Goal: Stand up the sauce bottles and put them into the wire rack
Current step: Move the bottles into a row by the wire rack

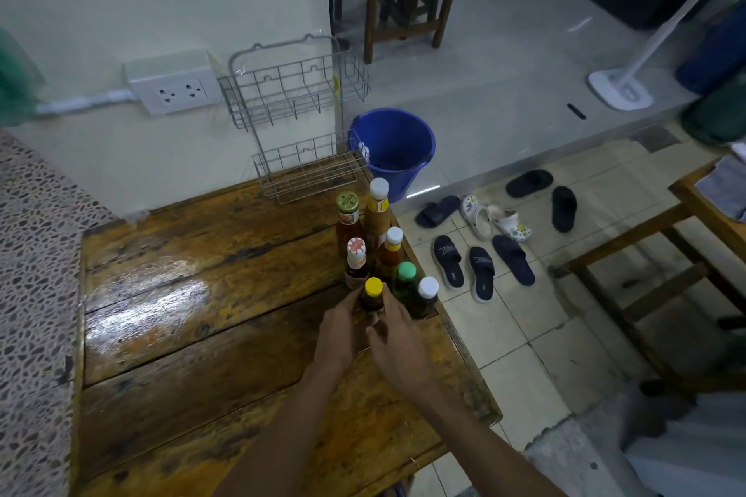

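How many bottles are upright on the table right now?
7, clustered at the table's right edge: green-gold cap, tall white cap, white cap, red-white cap, green cap, white cap, yellow cap between both hands.

A two-tier silver wire rack (298, 121) stood upright at the far edge of the tabletop, both baskets empty. In front of it, near the right edge, seven sauce bottles stood upright in a tight cluster: a reddish bottle with a green-gold lid (347, 214), a tall amber bottle with a white cap (378, 210), an orange-red bottle with a white cap (392, 250), a small dark bottle with a red-and-white cap (356, 260), a green-capped bottle (405, 280), a dark white-capped bottle (427, 295) and, nearest, a small dark yellow-capped bottle (373, 295).
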